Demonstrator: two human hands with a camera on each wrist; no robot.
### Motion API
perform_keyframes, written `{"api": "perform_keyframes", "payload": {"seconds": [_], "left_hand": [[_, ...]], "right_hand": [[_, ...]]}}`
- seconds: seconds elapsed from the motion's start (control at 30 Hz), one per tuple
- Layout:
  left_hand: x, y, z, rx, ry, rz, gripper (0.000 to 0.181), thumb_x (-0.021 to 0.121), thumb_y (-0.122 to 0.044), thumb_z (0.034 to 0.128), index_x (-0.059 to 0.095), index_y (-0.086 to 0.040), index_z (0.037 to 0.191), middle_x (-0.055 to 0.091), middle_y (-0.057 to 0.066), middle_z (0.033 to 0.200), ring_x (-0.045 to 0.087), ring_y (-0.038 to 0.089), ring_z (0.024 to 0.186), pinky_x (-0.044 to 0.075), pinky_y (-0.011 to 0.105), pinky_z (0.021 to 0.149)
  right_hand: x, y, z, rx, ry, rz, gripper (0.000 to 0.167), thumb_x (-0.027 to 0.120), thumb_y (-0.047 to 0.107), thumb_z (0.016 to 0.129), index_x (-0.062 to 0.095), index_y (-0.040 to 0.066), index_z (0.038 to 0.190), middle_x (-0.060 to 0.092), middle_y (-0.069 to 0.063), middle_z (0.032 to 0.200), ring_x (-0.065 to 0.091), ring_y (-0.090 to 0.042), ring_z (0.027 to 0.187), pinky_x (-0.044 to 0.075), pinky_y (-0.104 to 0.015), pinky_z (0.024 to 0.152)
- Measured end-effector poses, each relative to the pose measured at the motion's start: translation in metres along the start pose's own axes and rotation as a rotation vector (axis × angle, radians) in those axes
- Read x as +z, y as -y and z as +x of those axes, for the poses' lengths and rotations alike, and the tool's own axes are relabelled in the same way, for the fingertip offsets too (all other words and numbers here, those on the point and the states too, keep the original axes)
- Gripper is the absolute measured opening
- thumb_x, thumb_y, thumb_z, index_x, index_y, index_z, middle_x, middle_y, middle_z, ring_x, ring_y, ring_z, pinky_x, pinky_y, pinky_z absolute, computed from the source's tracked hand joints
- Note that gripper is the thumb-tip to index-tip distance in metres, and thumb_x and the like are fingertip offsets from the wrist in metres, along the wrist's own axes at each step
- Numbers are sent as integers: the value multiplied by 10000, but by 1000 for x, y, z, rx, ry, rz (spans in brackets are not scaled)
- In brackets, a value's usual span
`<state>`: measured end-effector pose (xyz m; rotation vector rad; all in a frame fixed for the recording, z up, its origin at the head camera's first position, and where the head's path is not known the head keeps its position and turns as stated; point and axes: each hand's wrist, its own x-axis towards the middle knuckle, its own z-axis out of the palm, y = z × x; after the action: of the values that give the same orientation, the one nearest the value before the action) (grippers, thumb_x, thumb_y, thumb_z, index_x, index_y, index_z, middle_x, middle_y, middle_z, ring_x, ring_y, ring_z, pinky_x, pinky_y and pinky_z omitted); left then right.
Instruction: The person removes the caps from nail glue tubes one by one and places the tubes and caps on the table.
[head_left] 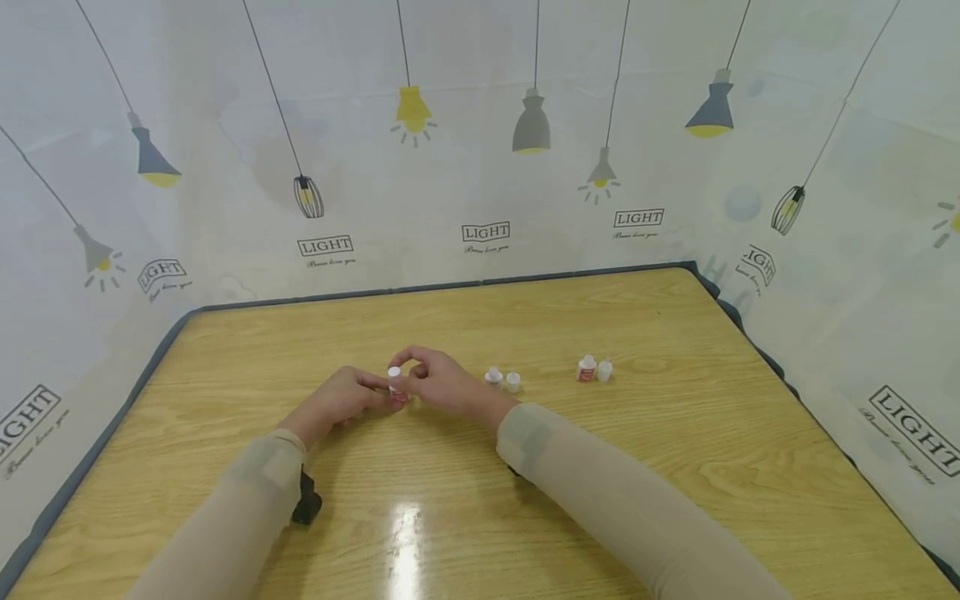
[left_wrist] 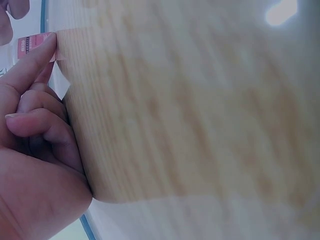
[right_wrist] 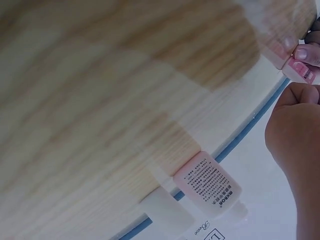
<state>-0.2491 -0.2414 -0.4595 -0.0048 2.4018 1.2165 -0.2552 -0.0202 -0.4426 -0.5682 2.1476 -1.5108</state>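
A small white glue bottle with a red label stands upright on the table, its white cap on top. My left hand holds the bottle low down between thumb and fingers; its other fingers curl against the tabletop in the left wrist view. From the right, my right hand pinches the cap, index finger behind it and thumb in front. In the right wrist view the right fingertips are out of sight. Just right of that hand stand an uncapped bottle, partly covered by the hand, and a loose white cap.
Farther right stand another uncapped bottle with a red label and its separate white cap. The glossy wooden table ends in a dark edge against a backdrop printed with lamps.
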Motion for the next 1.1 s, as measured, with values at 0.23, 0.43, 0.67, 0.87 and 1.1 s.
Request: {"api": "perform_keyframes", "payload": {"seconds": [0.23, 0.43, 0.67, 0.87, 1.1], "left_hand": [[0, -2, -1, -4, 3, -9, 332, 808, -323, 954, 803, -209, 1266, 826, -40, 1012, 282, 91, 453, 306, 261, 473], [-2, -2, 0, 12, 8, -22, 312, 815, -322, 948, 816, -209, 1239, 832, -33, 1046, 272, 85, 447, 302, 254, 465], [-1, -2, 0, 3, 5, -12, 349, 841, -372, 920, 817, -229, 1238, 811, -78, 895, 281, 92, 450, 305, 258, 465], [-1, -2, 1, 4, -8, -5, 364, 854, -387, 904, 818, -240, 1235, 768, -96, 821, 286, 91, 461, 306, 257, 469], [0, 0, 1, -13, -11, -5, 340, 845, -346, 917, 817, -237, 1237, 705, -123, 716, 293, 93, 462, 309, 255, 469]], "right_hand": [[0, -3, 0, -37, -5, -33, 281, 622, 270, 1094, 659, 189, 1360, 588, -53, 784, 405, -95, 599, 378, -238, 564], [-1, -2, 1, -15, -17, 12, 301, 677, 287, 1063, 644, 186, 1345, 482, 31, 671, 360, -96, 538, 332, -245, 522], [-1, -3, 2, -13, -11, 3, 222, 648, 285, 1079, 653, 214, 1290, 516, 17, 687, 384, -100, 553, 358, -244, 540], [-2, -2, 2, -25, -7, 3, 335, 655, 289, 1076, 635, 177, 1391, 520, 12, 688, 374, -104, 553, 351, -247, 539], [0, -2, 1, -28, -3, 9, 239, 675, 267, 1064, 644, 181, 1286, 475, 43, 652, 365, -92, 533, 335, -242, 519]]}}
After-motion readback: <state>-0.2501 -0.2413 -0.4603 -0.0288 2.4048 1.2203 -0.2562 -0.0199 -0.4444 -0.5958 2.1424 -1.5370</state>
